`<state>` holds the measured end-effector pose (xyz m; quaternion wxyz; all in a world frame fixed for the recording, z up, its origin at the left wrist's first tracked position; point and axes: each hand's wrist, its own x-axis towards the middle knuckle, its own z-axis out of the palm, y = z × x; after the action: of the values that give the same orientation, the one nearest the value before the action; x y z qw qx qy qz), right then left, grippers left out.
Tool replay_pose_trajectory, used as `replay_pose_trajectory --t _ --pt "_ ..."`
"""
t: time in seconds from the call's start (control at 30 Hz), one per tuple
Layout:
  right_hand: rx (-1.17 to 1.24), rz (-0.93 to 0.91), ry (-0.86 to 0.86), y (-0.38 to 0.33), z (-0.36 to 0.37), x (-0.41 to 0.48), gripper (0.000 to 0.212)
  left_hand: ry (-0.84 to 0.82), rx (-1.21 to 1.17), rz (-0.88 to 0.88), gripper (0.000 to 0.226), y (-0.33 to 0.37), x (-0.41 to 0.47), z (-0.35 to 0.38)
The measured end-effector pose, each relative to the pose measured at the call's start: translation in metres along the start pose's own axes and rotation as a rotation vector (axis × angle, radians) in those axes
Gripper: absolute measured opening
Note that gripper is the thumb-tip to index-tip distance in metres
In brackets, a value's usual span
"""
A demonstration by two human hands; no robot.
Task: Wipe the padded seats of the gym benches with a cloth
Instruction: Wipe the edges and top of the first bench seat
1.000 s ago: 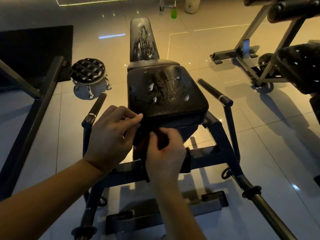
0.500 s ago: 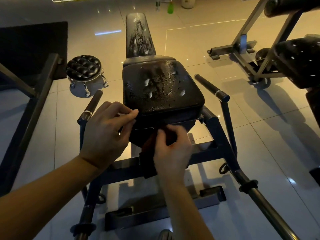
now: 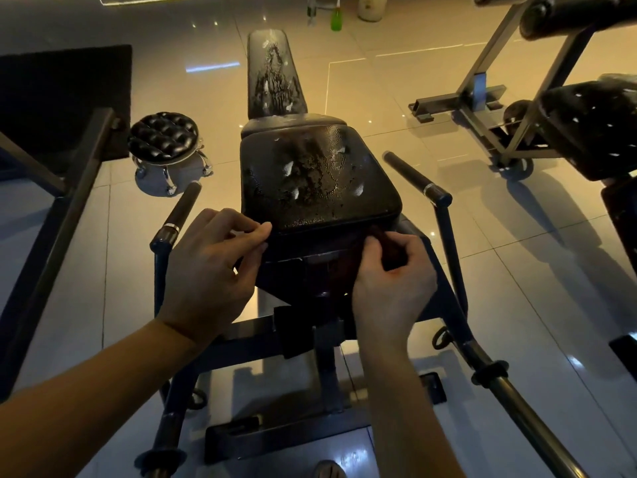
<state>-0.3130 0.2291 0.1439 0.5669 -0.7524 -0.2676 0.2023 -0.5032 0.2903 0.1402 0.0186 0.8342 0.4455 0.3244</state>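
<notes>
The padded seat (image 3: 320,177) of the middle bench is a black, roughly square cushion lying almost flat, cracked and peeling in the centre, with a few pale tears and a wet-looking sheen; just beyond its far edge lies the narrow back pad (image 3: 275,74), worn the same way. Just below the seat's near edge hangs the cloth (image 3: 344,270), dark and reddish, stretched across the front and pinched at one end by the left hand (image 3: 210,267), at the other by the right hand (image 3: 389,284). Well to the right of the seat is a second bench's black pad (image 3: 593,125), speckled with small pale tears
</notes>
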Motion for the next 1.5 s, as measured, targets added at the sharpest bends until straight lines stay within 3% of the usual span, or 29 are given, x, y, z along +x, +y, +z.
replay_pose_trajectory --t 0.07,0.17,0.23,0.33,0.43,0.57,0.63,0.73,0.87,1.13,1.23,1.4,1.5 --pt "0.005 -0.006 -0.011 -0.003 0.004 -0.003 0.017 0.002 -0.007 -0.014 0.03 0.001 -0.001 0.002" --pt "-0.098 -0.127 -0.231 -0.005 0.028 -0.042 0.015 0.003 0.008 -0.02 0.031 0.001 -0.002 0.001" --pt "-0.15 -0.199 -0.282 -0.001 0.027 -0.048 0.017 0.001 0.008 -0.005 0.03 0.0 -0.001 -0.001" --pt "-0.041 0.011 -0.111 0.0 0.004 -0.009 0.02 0.006 -0.01 -0.004 0.03 0.001 0.0 -0.001" --pt "0.011 -0.005 0.032 -0.003 -0.002 0.005 0.013 0.016 0.001 -0.028 0.029 0.005 -0.001 0.002" --pt "-0.137 -0.207 -0.275 -0.003 0.03 -0.045 0.014 0.005 0.01 -0.031 0.028 0.003 0.0 0.0" --pt "-0.163 -0.242 -0.301 0.001 0.028 -0.047 0.015 -0.007 -0.001 -0.012 0.028 0.002 0.001 -0.001" --pt "-0.014 -0.004 -0.141 -0.001 -0.004 -0.019 0.024 -0.007 -0.018 -0.017 0.029 0.001 0.001 -0.003" --pt "0.176 0.051 0.223 -0.015 -0.042 0.027 0.029 0.006 0.009 -0.039 0.028 0.005 -0.001 -0.001" --pt "0.274 0.159 0.221 -0.027 -0.003 0.004 0.033 -0.001 0.007 -0.041 0.029 0.005 0.0 0.0" --pt "0.321 0.164 0.153 -0.028 0.002 -0.01 0.032 0.0 0.005 -0.045 0.029 0.006 0.0 0.0" --pt "0.296 0.106 -0.209 -0.024 0.029 -0.066 0.033 -0.059 0.034 -0.017 0.031 0.001 0.001 -0.005" --pt "0.283 0.108 -0.246 -0.023 0.005 -0.061 0.028 -0.076 0.018 -0.009 0.031 0.0 0.001 -0.008"
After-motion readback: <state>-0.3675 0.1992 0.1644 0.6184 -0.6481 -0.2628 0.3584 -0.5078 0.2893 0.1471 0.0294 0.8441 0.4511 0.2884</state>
